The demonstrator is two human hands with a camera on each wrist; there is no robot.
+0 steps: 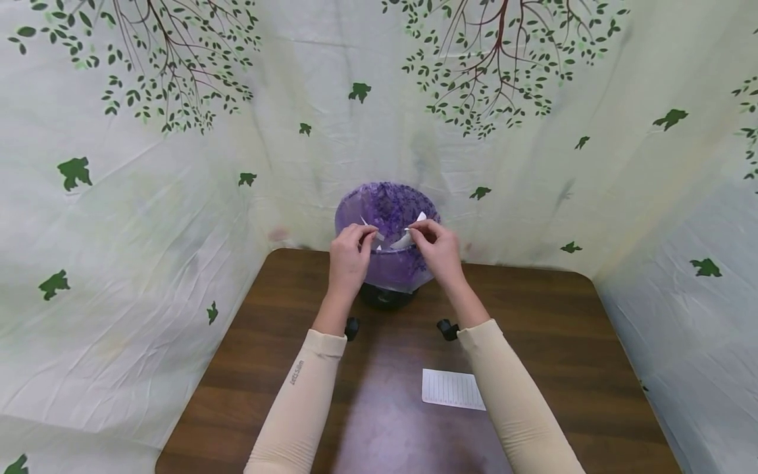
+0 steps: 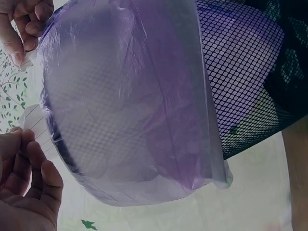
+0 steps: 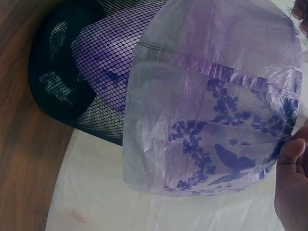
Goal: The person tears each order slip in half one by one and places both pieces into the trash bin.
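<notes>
Fingers of the left hand point(image 1: 348, 260) are pinching a white paper scrap point(image 1: 380, 236), and the right hand point(image 1: 439, 253) pinches another white piece point(image 1: 403, 241), both at the mouth of a mesh wastebasket point(image 1: 386, 298) lined with a purple plastic bag point(image 1: 391, 271)! Nearer the person on the tabletop point(image 1: 284, 329), a lined card point(image 1: 452, 390) lies partly under the right sleeve point(image 1: 521, 395) in view. Over to the left wrist: ruled lines show on the left scrap, beside the bag's rim. And the right wrist: butterfly print point(image 3: 234, 159) across the bag, right fingers curled at its edge, their paper hidden.
</notes>
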